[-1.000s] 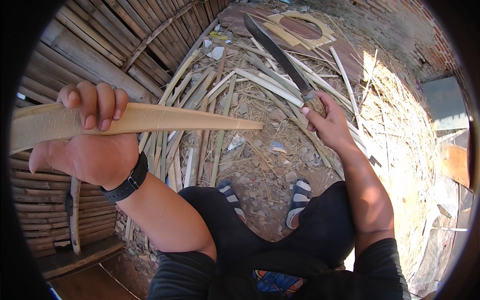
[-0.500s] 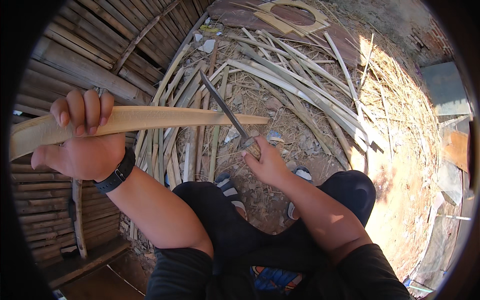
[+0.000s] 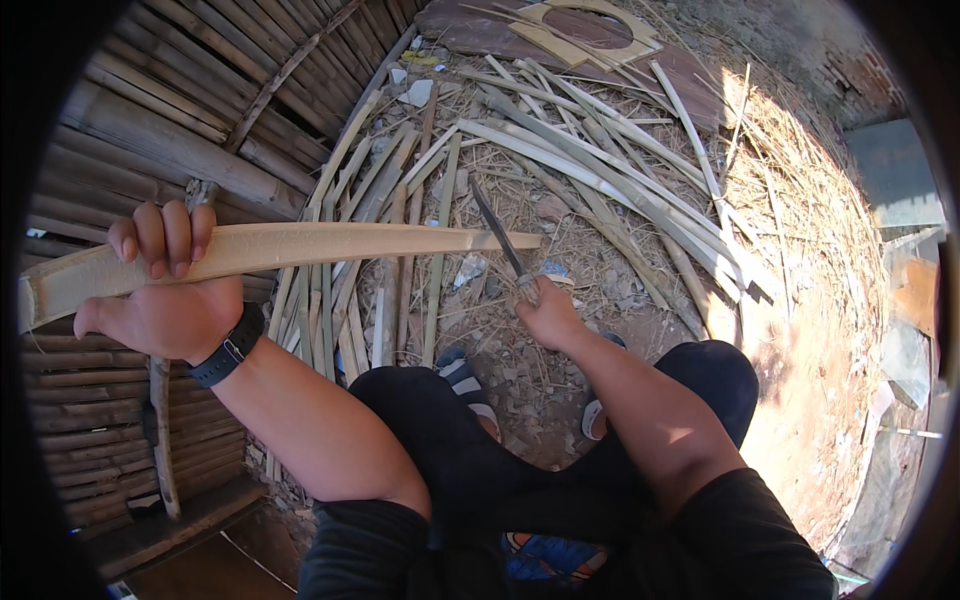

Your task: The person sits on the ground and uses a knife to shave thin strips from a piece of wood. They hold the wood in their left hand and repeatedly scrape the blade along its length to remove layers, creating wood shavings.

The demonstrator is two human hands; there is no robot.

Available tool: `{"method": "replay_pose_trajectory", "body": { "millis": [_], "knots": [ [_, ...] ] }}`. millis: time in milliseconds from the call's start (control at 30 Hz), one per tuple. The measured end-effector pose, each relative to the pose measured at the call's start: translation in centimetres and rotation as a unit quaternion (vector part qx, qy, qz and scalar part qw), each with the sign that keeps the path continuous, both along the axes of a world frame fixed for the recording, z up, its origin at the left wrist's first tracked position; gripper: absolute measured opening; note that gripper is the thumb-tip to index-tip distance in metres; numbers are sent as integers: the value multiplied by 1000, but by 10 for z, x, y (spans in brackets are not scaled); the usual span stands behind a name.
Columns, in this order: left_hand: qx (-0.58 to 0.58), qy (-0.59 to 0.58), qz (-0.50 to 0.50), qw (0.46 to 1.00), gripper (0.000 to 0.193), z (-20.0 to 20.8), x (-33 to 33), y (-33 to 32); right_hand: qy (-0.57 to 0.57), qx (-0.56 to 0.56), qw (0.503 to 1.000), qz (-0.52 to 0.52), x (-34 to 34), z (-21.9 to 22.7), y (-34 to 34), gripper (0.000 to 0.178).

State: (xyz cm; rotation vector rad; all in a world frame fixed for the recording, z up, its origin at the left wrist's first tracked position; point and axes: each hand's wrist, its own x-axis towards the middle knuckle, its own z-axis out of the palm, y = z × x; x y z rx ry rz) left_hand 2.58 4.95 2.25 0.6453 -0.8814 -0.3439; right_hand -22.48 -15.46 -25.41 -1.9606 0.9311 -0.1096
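My left hand (image 3: 175, 275) is wrapped round a wide, pale bamboo strip (image 3: 330, 241), its thumb pointing out to the left and a dark watch on the wrist. The strip reaches from the far left to the middle, narrowing toward its right end. My right hand (image 3: 548, 310) is closed on the handle of a knife (image 3: 502, 238) with a long dark blade. That blade slants up and to the left, crossing the strip close to its narrow tip. Whether its edge touches the bamboo I cannot tell.
Several split bamboo strips (image 3: 620, 190) lie across the straw-strewn ground ahead. A slatted bamboo wall (image 3: 180, 130) rises at the left. A board with a round hole (image 3: 640, 42) lies at the back. Metal sheets (image 3: 890, 175) stand at the right, and my sandalled feet (image 3: 466, 385) are below.
The knife has moved right along the strip, from partway along it to near the tip. My right hand went slightly right and down. The left hand keeps its hold, almost still.
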Motion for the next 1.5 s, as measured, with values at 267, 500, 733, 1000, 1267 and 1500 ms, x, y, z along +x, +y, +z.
{"method": "replay_pose_trajectory", "body": {
  "millis": [267,500,733,1000,1267,1500],
  "knots": [
    [0,9,22,1000,85,-5,7,14,-82,58,990,101,15,82,51,48],
    [-7,37,63,997,86,-14,26,25,-20,13,999,24,11,-10,14,45],
    [12,65,165,984,89,-10,15,19,-100,40,988,109,18,51,61,48],
    [29,108,252,961,89,-19,26,39,-87,-1,991,99,23,36,59,50],
    [19,35,107,993,88,-5,7,13,-15,1,995,95,20,51,40,52],
    [11,18,75,997,89,4,1,2,6,25,999,32,13,8,9,50]
  ]
}}
